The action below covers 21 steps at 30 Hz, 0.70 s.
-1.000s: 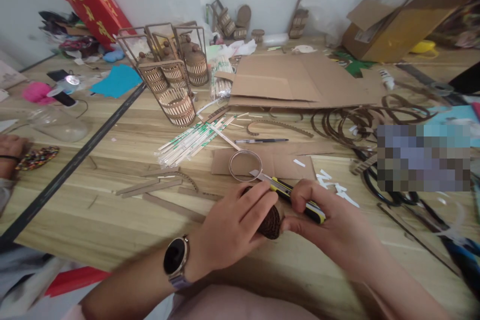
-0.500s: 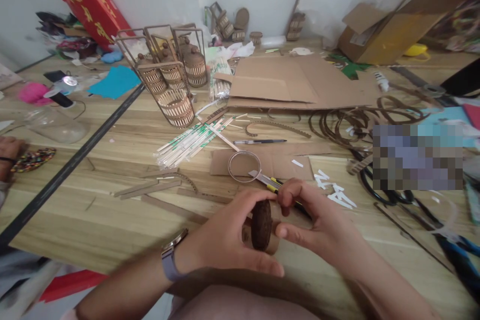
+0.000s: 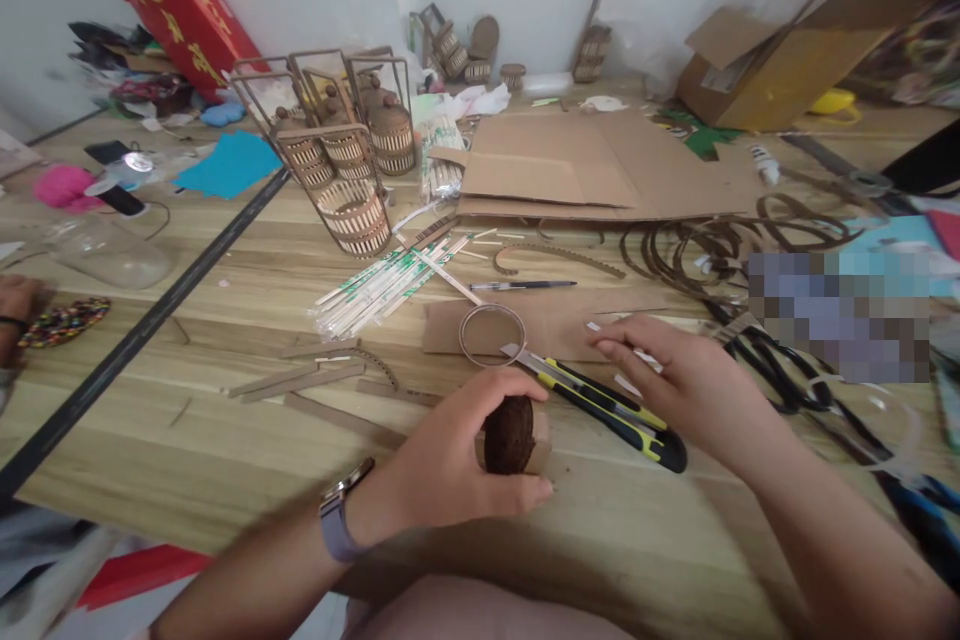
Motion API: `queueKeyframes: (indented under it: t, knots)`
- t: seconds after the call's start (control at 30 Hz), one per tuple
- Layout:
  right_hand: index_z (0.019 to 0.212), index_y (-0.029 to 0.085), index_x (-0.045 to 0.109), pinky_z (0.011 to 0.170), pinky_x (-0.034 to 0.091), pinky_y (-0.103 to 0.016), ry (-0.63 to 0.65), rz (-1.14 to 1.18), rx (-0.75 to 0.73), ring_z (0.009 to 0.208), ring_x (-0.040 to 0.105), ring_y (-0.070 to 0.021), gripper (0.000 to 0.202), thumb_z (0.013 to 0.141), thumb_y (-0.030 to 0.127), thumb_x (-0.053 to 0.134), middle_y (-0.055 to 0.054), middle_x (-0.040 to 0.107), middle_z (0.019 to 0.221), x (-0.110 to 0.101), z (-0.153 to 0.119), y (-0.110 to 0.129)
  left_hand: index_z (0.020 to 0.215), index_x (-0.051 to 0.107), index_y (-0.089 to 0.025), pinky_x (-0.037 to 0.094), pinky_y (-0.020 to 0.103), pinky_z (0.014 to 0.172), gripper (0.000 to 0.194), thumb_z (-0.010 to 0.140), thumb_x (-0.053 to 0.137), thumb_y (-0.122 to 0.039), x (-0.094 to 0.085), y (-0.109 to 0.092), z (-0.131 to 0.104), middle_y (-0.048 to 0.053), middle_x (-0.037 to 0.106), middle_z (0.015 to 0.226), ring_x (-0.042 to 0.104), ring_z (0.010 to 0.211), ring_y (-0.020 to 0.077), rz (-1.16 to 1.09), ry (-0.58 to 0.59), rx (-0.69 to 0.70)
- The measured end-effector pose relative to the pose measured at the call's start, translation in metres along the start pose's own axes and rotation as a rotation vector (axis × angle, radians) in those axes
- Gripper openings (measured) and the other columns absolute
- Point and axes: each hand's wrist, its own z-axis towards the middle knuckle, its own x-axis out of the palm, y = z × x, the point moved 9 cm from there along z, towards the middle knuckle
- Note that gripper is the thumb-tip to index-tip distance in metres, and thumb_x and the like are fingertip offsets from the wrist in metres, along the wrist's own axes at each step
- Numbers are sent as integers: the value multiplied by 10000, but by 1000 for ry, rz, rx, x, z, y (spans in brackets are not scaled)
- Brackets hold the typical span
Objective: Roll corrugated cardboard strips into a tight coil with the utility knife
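Observation:
My left hand is wrapped round a small dark brown round piece, just above the wooden table near its front edge. Up and to the right, my right hand pinches a small white strip between thumb and forefinger. Between the two hands lies a black and yellow cutter knife, its blade pointing at a thin ring on a flat cardboard strip.
Bamboo basket frames stand at the back left, near wrapped sticks. Cardboard sheets, coiled brown strips and an open box lie behind. Another person's hand rests at the far left.
My right hand has left the brown piece and moved up and right to a white strip, uncovering the cutter. My left hand still holds the piece, now slightly further left.

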Motion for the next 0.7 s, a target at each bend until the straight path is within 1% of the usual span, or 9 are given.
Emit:
queueKeyframes:
  t: [0.07, 0.13, 0.17, 0.27, 0.4, 0.5, 0.57, 0.6, 0.7]
  knots:
    - [956, 205, 706, 765, 500, -353, 5, -172, -21, 880, 688, -250, 271, 912, 236, 440, -89, 756, 955, 0, 14, -9, 1211, 549, -229, 436, 363, 1023, 551, 716, 785, -275, 0, 0, 0, 67, 586, 1275, 574, 1131, 243, -11, -4, -2]
    - [964, 184, 719, 750, 492, -352, 59, -335, 44, 876, 688, -263, 272, 912, 242, 459, -101, 758, 955, 5, 31, -23, 1227, 544, -228, 450, 361, 1003, 571, 714, 787, -289, 1, 2, -1, 67, 591, 1257, 581, 1109, 241, -29, -6, -11]
    - [961, 174, 723, 739, 484, -346, 68, -360, 53, 877, 685, -266, 270, 917, 257, 470, -110, 756, 966, 7, 40, -25, 1236, 542, -228, 461, 359, 985, 583, 713, 788, -298, 1, 4, -1, 68, 592, 1250, 585, 1096, 242, -39, -6, -20]
    - [974, 169, 723, 720, 456, -329, 72, -392, 49, 875, 676, -263, 258, 918, 281, 497, -108, 751, 966, 18, 71, -18, 1296, 516, -235, 485, 370, 945, 657, 708, 794, -328, 4, 10, -2, 76, 596, 1238, 596, 1075, 251, -77, 9, -73]
    - [981, 170, 714, 728, 421, -313, 69, -403, 34, 916, 658, -252, 269, 925, 323, 501, -119, 741, 1020, 45, 108, 1, 1391, 444, -228, 472, 427, 978, 783, 707, 799, -366, 6, 19, -2, 114, 566, 1298, 575, 1139, 290, -150, 15, -161]
    - [893, 170, 706, 743, 405, -320, 56, -391, 61, 925, 648, -260, 193, 877, 292, 558, -129, 742, 988, 60, 125, 5, 1376, 461, -227, 454, 445, 1001, 791, 683, 827, -334, 4, 23, 0, 125, 555, 1314, 563, 1164, 300, -210, -15, -167]
    - [823, 177, 688, 750, 398, -320, 40, -361, 81, 913, 646, -252, 161, 865, 242, 546, -116, 744, 936, 62, 128, 6, 1331, 498, -247, 484, 417, 952, 752, 671, 848, -327, 5, 27, 1, 113, 569, 1283, 589, 1113, 281, -357, -16, -162]
    - [807, 177, 674, 744, 397, -318, 25, -340, 95, 895, 645, -245, 173, 872, 229, 523, -110, 742, 913, 58, 127, 5, 1302, 520, -258, 508, 392, 902, 724, 666, 857, -346, 7, 28, 2, 107, 564, 1280, 606, 1074, 268, -484, -3, -156]
    - [815, 176, 632, 681, 406, -297, -40, -257, 155, 797, 638, -215, 219, 912, 261, 456, -92, 725, 856, 37, 107, 3, 1226, 582, -266, 558, 339, 774, 647, 668, 859, -438, 14, 28, 4, 96, 537, 1286, 651, 971, 238, -889, 61, -140]
